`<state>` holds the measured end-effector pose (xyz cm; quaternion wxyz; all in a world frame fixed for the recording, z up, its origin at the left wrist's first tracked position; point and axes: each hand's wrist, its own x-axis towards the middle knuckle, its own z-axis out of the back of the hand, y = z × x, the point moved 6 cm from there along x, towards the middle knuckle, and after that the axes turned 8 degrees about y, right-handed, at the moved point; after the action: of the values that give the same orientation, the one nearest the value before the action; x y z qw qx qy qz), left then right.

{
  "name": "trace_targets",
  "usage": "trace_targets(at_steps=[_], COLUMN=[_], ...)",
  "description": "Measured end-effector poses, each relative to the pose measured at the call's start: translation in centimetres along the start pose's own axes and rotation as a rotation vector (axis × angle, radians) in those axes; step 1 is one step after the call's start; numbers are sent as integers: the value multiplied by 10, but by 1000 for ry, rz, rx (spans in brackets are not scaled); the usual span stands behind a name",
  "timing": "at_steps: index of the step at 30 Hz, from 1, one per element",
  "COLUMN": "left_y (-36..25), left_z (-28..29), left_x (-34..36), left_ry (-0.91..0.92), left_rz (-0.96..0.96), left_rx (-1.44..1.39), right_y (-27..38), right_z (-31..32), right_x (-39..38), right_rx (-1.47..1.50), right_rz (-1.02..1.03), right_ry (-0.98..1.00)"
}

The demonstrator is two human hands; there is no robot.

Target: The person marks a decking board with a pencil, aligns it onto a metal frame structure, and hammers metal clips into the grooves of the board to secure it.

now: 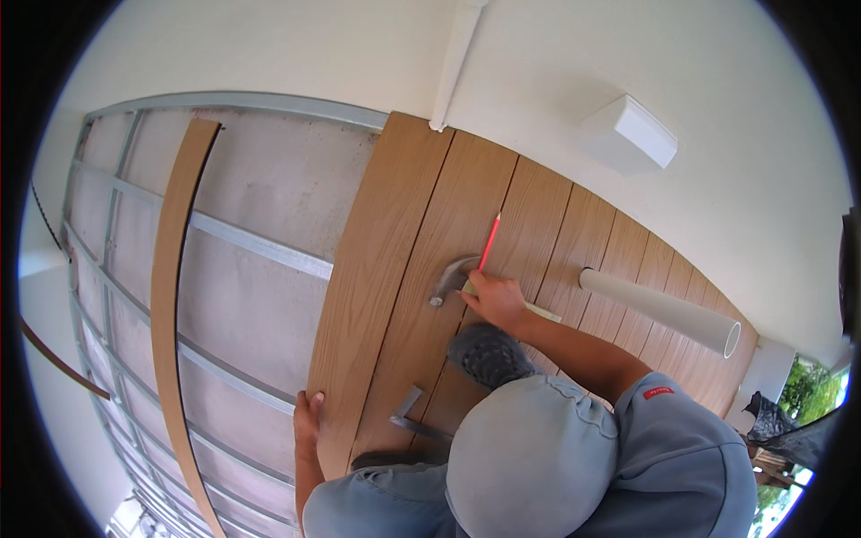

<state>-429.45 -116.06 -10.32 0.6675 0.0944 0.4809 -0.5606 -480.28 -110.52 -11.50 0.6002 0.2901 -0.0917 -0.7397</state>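
My right hand is closed around the handle of a claw hammer, with a red pencil also held in its fingers, point away from me. Hammer head and hand are low over the wood-look deck boards. My left hand has its fingers over the outer left edge of the leftmost laid board, gripping it there. An L-shaped grey metal tool lies on the boards between my hands and my legs; part of it is hidden.
Left of the boards, a grey metal frame spans a concrete floor. A loose long board lies across the frame. A white pipe rises from the boards at right. A thinner pipe and a white box are on the wall.
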Motion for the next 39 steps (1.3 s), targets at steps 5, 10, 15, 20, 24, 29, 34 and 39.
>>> trace_targets(at_steps=[5, 10, 15, 20, 24, 29, 34, 39], left_y=[-4, 3, -5, -24, -10, -5, -5, -8], left_z=[7, 3, -14, -39, -43, -44, -51, -51], left_x=[3, 5, -36, -57, -62, -46, -42, -35], left_ry=[-134, -408, -745, -909, -807, -801, -816, -780], left_rz=[-55, -52, -11, -115, -187, -340, -266, -254], left_rx=[87, 224, 231, 248, 145, 107, 218, 170], right_y=[7, 12, 29, 62, 256, 482, 569, 564], right_z=[3, 2, 19, 37, 21, -70, -214, -292], right_x=[5, 5, -3, 24, 89, 60, -49, -108], right_rx=[-102, -299, -231, 209, -53, -933, -1429, -1599], right_rz=[-87, -153, -142, -105, 203, 1095, 1603, 1943], right_ry=[71, -36, -16, 119, 632, 699, 882, 1066])
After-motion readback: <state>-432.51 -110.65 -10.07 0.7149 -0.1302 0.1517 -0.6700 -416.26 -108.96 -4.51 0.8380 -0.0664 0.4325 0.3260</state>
